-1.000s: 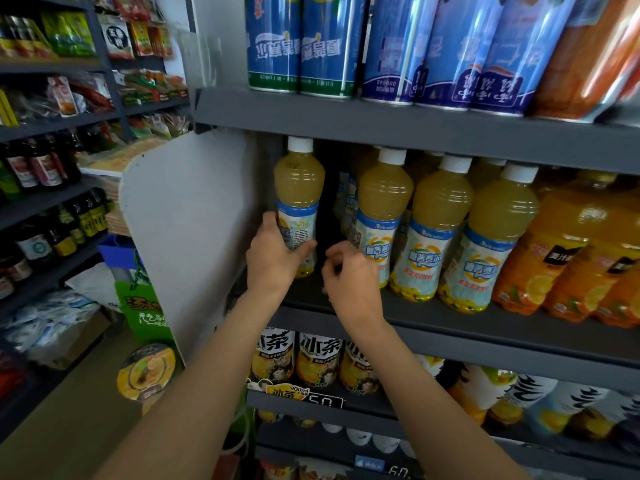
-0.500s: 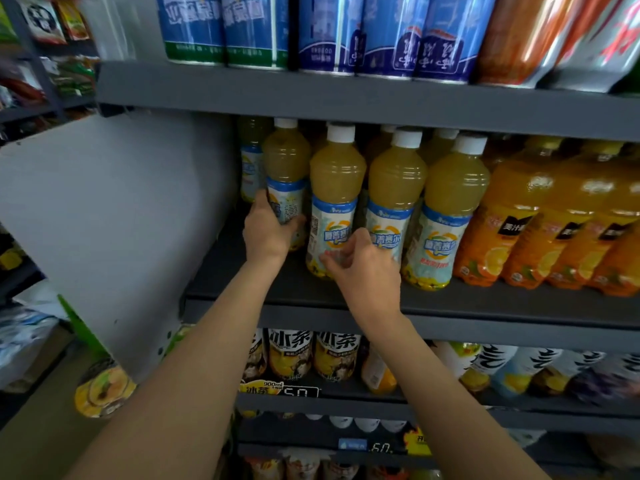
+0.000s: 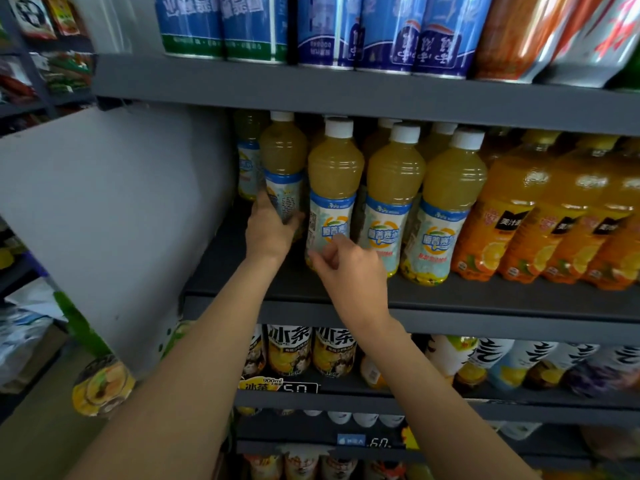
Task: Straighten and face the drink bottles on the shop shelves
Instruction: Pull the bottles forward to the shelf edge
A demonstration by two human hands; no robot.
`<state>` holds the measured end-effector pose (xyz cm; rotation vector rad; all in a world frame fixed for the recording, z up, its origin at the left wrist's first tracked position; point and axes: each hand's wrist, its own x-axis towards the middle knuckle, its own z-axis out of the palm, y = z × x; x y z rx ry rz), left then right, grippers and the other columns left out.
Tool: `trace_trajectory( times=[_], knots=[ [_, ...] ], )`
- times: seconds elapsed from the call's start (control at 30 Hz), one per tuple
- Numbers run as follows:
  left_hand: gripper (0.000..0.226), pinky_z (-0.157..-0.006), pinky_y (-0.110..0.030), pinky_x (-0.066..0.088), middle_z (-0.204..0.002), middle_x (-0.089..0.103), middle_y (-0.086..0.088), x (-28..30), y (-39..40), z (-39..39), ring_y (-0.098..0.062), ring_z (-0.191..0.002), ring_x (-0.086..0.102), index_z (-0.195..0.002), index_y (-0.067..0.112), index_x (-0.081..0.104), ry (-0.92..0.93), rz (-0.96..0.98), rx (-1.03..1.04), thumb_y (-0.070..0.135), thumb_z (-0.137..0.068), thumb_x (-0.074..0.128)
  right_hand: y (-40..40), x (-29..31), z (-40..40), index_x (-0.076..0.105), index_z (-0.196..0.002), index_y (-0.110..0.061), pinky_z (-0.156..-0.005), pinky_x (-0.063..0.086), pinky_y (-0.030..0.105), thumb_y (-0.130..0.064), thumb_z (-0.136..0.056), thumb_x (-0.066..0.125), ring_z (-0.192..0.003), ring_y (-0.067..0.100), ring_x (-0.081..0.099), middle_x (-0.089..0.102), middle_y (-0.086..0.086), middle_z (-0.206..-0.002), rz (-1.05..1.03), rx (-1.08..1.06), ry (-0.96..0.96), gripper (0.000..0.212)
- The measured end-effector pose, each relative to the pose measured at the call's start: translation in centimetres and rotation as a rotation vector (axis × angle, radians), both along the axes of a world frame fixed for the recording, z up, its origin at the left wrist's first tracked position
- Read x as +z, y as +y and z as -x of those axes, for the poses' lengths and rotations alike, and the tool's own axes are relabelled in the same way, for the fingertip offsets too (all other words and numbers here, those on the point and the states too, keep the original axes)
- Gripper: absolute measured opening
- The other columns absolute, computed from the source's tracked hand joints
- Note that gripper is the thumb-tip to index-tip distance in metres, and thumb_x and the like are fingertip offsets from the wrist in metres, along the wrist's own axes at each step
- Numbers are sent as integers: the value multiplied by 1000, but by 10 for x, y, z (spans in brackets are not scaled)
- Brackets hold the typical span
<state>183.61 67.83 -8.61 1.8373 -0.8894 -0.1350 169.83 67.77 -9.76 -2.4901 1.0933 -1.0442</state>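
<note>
Drink bottles, yellow juice with white caps: front row upright on the dark middle shelf [image 3: 485,299]. Leftmost bottle [image 3: 283,168] (label turned sideways, small print showing) gripped low by the left hand [image 3: 268,230]. Second bottle [image 3: 334,188], label facing front, pinched near its base by the right hand [image 3: 349,268]. Orange bottles [image 3: 502,216] stand just beside, to the right.

On the middle shelf [image 3: 450,299] a front row of juice bottles [image 3: 391,202] stood side by side, more ranked behind them. The leftmost bottle [image 3: 284,168] sat further back, next to the end panel [image 3: 121,209]. To the right of the row stood larger bottles [image 3: 498,216]. Cans [image 3: 325,29] lined the shelf above; tea bottles [image 3: 287,348] stood on the shelf below.
</note>
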Motion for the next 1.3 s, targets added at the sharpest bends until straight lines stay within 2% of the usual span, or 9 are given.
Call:
trace_trajectory(
  times=[0.1, 0.2, 0.33, 0.5, 0.63, 0.83, 1.0, 1.13, 1.3],
  knots=[
    [50, -96, -28, 35, -134, 44, -17, -9, 26, -3, -29, -123, 44, -136, 4, 38, -135, 72, 120, 13, -90, 58, 17, 5, -22, 64, -81, -6, -63, 52, 40, -27, -87, 65, -68, 22, 62, 66, 7, -73, -56, 156, -176, 22],
    [41, -85, -13, 30, -132, 47, -18, -19, 55, -17, -27, -119, 47, -133, 2, 43, -185, 102, 199, 6, -92, 51, 23, 7, -61, 66, -98, -2, -72, 54, 41, -19, -87, 65, -79, 23, 66, 69, 11, -88, -169, 246, -272, 20],
    [40, -98, -26, 34, -136, 48, -19, -23, 69, -38, -29, -125, 46, -134, -1, 40, -162, 96, 179, 4, -94, 47, 8, 6, -119, 49, -128, 1, -93, 44, 34, -17, -90, 61, -107, 29, 57, 56, 18, -123, -200, 276, -197, 43],
    [48, -103, -21, 30, -145, 40, -15, -24, 64, -54, -23, -133, 39, -142, 5, 30, -137, 118, 122, 5, -96, 44, -22, 2, -179, 29, -139, 1, -104, 34, 38, -20, -91, 58, -128, 32, 40, 39, 20, -140, -319, 163, -165, 59],
    [50, -99, -13, 26, -147, 36, -12, -27, 57, -68, -19, -135, 35, -144, 5, 26, -93, 174, 39, 4, -96, 43, -50, 3, -217, 28, -138, 0, -104, 36, 40, -22, -94, 53, -127, 33, 42, 41, 21, -138, -347, 27, -172, 55],
    [52, -102, -13, 24, -150, 33, -9, -37, 53, -83, -16, -136, 32, -146, 8, 24, -126, 245, -31, 4, -97, 42, -71, 8, -242, 30, -136, 10, -100, 29, 33, -2, -94, 47, -127, 37, 37, 37, 28, -139, -585, 51, -476, 47],
    [49, -106, -16, 22, -150, 32, -11, -32, 48, -83, -18, -137, 31, -146, 5, 24, -83, 255, -21, 3, -98, 38, -53, 8, -236, 30, -134, 8, -98, 36, 33, -10, -95, 49, -126, 35, 41, 40, 24, -137, -509, -43, -314, 47],
    [44, -96, -9, 22, -149, 34, -7, -10, 43, -67, -15, -135, 33, -145, 8, 28, 140, 291, 77, 15, -102, 32, -27, 8, -213, 28, -132, 8, -97, 38, 36, -18, -94, 54, -124, 34, 43, 41, 24, -134, -482, -15, -243, 53],
    [35, -80, -14, 42, -122, 53, 4, 6, 46, -51, -8, -105, 53, -133, 9, 44, 363, 374, -6, 14, -99, 40, 11, 9, -157, 35, -124, 5, -96, 39, 38, -17, -92, 55, -118, 37, 46, 43, 25, -130, -494, 131, -234, 44]
  ],
)
